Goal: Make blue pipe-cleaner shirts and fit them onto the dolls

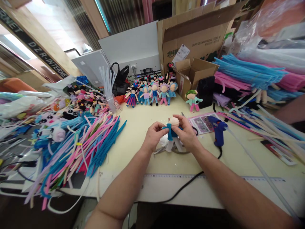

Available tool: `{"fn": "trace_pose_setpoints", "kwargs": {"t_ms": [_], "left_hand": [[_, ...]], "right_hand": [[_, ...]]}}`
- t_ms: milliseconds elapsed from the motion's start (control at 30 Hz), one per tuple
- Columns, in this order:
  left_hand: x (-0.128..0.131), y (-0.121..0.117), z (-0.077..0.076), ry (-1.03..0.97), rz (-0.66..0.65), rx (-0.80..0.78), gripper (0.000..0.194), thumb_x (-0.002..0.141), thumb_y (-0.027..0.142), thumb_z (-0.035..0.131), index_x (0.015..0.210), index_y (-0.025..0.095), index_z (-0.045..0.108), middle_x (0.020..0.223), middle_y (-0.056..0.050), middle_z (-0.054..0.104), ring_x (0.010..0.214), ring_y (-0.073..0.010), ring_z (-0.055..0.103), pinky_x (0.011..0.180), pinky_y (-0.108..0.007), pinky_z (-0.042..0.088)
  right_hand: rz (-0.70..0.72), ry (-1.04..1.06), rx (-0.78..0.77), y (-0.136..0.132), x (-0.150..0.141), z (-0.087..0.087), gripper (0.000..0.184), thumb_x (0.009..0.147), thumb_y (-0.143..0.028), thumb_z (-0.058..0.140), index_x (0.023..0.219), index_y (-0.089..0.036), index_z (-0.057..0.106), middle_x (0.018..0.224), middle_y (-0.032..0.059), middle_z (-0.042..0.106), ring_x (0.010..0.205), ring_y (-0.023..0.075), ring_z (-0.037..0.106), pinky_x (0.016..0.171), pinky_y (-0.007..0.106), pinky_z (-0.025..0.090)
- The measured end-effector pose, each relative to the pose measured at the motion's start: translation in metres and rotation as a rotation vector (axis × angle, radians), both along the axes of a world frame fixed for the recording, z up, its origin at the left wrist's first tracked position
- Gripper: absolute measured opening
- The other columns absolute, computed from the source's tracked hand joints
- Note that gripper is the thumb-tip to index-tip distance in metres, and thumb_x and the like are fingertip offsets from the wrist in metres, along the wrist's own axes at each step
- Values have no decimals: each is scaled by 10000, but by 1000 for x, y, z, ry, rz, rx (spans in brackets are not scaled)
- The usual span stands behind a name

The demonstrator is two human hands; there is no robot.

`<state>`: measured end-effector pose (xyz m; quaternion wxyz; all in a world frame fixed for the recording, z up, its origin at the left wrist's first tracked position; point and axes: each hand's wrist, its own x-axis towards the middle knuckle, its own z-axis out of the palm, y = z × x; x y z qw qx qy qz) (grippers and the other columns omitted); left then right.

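Between my two hands, above the yellow tabletop, is a small pipe-cleaner doll (174, 121) with a pale round head, a blue top and white legs pointing toward me. My left hand (155, 135) pinches the blue part (169, 132) at the doll's left side with thumb and fingers. On the other side, my right hand (185, 132) grips the doll by the head and upper body. Scissors (160, 150) lie on the table beneath, partly hidden by the doll and hands. To the right rests a blue hot glue gun (218, 130) with a long glue stick in it.
Finished dolls (153, 92) stand in rows at the back, near a cardboard box (190, 38). Loose pipe cleaners (95, 143) pile up at left, and blue bundles (250, 70) at right. A ruler strip (166, 175) and black cable (181, 190) run along the front.
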<state>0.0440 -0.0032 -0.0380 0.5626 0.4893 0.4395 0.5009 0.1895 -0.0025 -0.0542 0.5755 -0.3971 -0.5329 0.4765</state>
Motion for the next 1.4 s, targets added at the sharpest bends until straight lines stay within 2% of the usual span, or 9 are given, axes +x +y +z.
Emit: {"fn": "trace_pose_setpoints", "kwargs": {"t_ms": [67,167,267,367,700,967,1133,1300,1400], "left_hand": [[-1,0,0,83,75,45,226,616,288,748,694,157,583,626,34,551,615,-92,481,614,-226,387],[-2,1,-1,245,199,106,191,641,286,728,683,163,588,603,39,537,582,-90,452,572,-223,355],[-3,1,-3,339,232,157,187,659,303,718,688,168,593,617,35,559,594,-97,472,579,-228,363],[-4,0,-5,384,226,183,174,673,304,711,692,169,603,633,28,586,610,-104,497,599,-233,380],[-6,3,-6,345,186,158,177,684,309,704,684,170,594,633,19,598,615,-119,527,619,-244,406],[-6,-5,-4,573,184,352,113,768,275,637,731,200,561,730,13,623,695,-132,543,675,-253,381],[-12,0,0,589,150,354,112,759,254,642,705,199,560,712,13,607,676,-134,533,654,-257,384],[-10,4,-3,571,209,432,115,746,237,651,699,184,560,808,-12,602,738,-134,541,681,-257,408],[-12,6,-6,582,204,367,121,762,262,644,724,182,561,728,14,585,672,-120,522,652,-248,407]], "right_hand": [[-170,-68,30,1,3,2,432,738,-401,663,1084,-219,478,1120,82,570,990,193,566,810,339,482],[-372,-326,149,-2,7,6,270,738,-430,674,819,-207,547,884,52,583,862,192,548,757,336,458],[-253,-545,199,-6,5,7,253,761,-408,655,652,-205,548,685,18,554,682,160,511,656,303,415],[-168,-599,128,-9,-1,4,205,763,-373,637,672,-205,564,659,-2,561,610,137,488,585,276,373],[-157,-597,138,-3,0,0,171,724,-227,544,585,-204,447,610,-20,507,595,126,460,576,259,343],[-161,-646,107,-2,-3,-6,190,759,-298,560,609,-208,484,642,-3,529,641,147,469,606,273,331],[-130,-690,109,-3,-4,-4,191,760,-281,548,603,-212,464,633,-3,525,636,150,464,605,274,320],[-120,-720,63,-6,-6,-2,240,782,-336,539,599,-209,451,615,-5,514,609,144,447,582,271,299],[-102,-749,99,-8,-8,-3,251,768,-360,564,610,-204,445,619,-6,498,634,146,444,596,270,298]]}}
